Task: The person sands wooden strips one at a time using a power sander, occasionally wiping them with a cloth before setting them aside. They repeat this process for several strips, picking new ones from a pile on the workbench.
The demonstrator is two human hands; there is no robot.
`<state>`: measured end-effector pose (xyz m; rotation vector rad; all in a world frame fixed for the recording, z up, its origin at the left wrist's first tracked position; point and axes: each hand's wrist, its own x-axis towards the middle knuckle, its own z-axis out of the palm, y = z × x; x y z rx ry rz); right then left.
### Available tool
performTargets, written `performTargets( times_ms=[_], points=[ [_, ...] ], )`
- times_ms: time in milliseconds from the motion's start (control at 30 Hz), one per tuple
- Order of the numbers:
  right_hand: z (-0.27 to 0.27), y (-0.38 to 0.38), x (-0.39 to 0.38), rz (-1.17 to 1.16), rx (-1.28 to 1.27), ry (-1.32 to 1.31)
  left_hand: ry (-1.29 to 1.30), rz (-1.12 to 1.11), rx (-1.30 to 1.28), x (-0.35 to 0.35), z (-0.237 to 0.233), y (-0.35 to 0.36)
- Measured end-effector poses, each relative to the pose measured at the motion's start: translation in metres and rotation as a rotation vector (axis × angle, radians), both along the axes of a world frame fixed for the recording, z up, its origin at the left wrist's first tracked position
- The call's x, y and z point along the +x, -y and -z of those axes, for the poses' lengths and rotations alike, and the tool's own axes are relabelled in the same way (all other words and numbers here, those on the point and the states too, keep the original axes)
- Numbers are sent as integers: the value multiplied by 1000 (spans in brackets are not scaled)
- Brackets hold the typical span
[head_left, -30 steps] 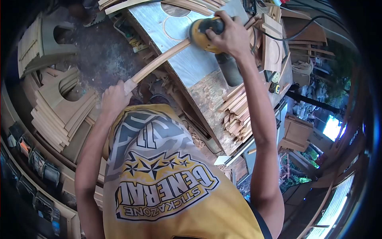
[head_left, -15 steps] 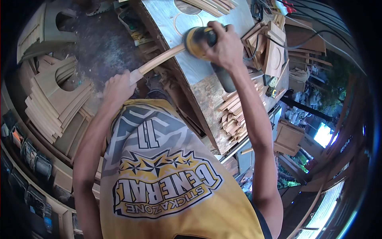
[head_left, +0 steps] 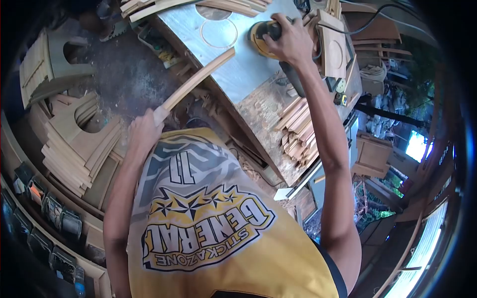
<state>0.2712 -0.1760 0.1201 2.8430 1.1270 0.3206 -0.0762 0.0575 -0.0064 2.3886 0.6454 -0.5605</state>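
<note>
My left hand [head_left: 143,133] grips the near end of a long curved wooden strip [head_left: 196,82]. The strip's far end rests on the edge of the grey workbench top [head_left: 238,69]. My right hand [head_left: 290,42] holds a yellow sander [head_left: 263,37] on the bench, off to the right of the strip's tip and apart from it. A circle is traced on the benchtop just left of the sander.
Short wood slats [head_left: 295,131] are piled on the near right of the bench. Square wooden frames [head_left: 334,49] lie beyond my right hand. Stacks of arched wooden panels [head_left: 82,144] stand on the floor at left. More curved strips [head_left: 164,5] lie at the bench's far end.
The sander has moved right, off the strip's end, and now sits on the bare benchtop. My left hand still holds the strip, which has tilted slightly.
</note>
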Motion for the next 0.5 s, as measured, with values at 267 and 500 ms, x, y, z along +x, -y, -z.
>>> performTargets(
  times_ms=[267,500],
  points=[
    [-28,-8,-26,126,51,-234,20,10,24,1,0,2],
    [-2,-45,-93,26,-12,-418,18,71,17,38,-9,27]
  ],
)
